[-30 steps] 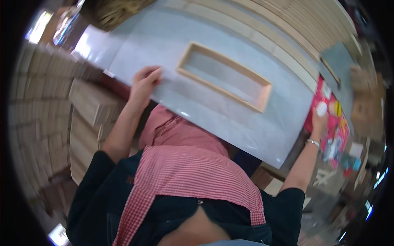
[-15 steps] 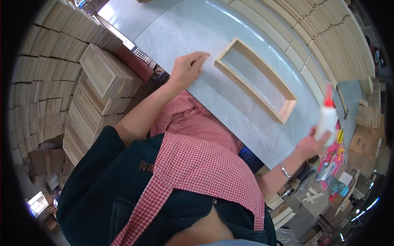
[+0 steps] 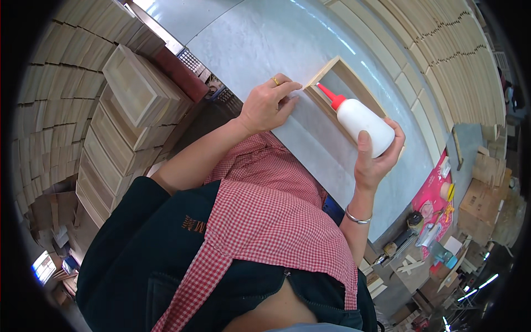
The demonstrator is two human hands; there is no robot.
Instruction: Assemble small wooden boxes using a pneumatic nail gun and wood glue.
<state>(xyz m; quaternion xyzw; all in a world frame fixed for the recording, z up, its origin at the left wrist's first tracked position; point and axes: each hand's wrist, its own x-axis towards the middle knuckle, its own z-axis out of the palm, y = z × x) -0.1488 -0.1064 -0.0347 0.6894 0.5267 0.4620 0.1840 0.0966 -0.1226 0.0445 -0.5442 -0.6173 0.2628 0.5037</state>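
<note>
My right hand (image 3: 379, 157) is wrapped round a white squeeze glue bottle (image 3: 362, 123) with a red cap and a narrow red nozzle. The bottle is tilted, and its nozzle tip is over the left end of a narrow rectangular wooden frame (image 3: 362, 88). That frame lies flat on the pale table, partly covered by the bottle. Close to the same end is my left hand (image 3: 271, 103), with its fingers loosely bent and apart. Its index fingertip is at the frame's corner; whether it touches the wood I cannot tell.
Pale wooden panels and stacked strips (image 3: 442, 50) line the table's far side. To my left stand wooden trays (image 3: 133, 88) and tall stacks of boards (image 3: 52, 110). Tools, a pink cloth (image 3: 428, 180) and a clear bottle (image 3: 441, 254) are at the right.
My right hand has brought the glue bottle leftward over the frame and tipped its nozzle toward the left end. My left hand has moved right to the frame's corner, and its fingers have loosened.
</note>
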